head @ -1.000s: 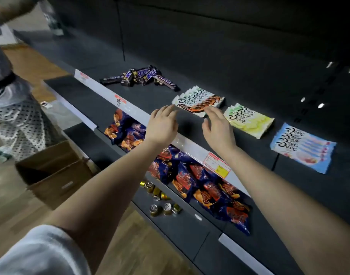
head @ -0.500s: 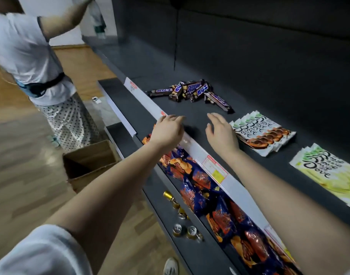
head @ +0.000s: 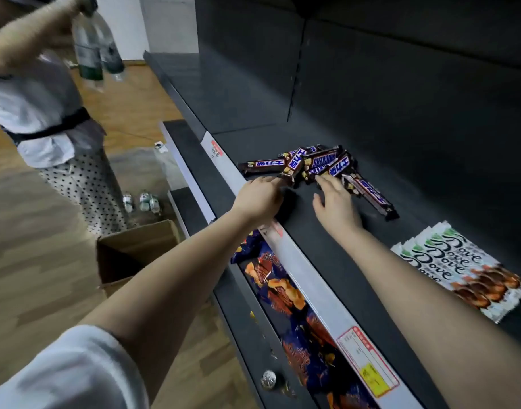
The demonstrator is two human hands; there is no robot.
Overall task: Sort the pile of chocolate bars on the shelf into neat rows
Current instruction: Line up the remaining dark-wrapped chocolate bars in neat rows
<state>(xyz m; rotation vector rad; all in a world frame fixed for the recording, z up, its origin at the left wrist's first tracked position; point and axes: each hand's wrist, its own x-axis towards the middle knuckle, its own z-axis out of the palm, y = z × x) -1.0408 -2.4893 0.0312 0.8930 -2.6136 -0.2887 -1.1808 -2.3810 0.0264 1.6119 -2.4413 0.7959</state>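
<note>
Pinch light, stiff, likely slick bars (head: pixel 321 162) mid-length, at twelve o'clock from left hand (head: pixel 257 197), fingers loosely curled, and right hand (head: pixel 336 206), fingers straight.

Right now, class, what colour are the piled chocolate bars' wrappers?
The chocolate bars are dark brown with blue-and-white lettering; head view shows it best.

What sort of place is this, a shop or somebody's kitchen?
Most likely a shop, or a mock-up of one: dark metal shelves with a price tag on the white front strip, chocolate bars heaped on one, and snack bags stocked below.
</note>
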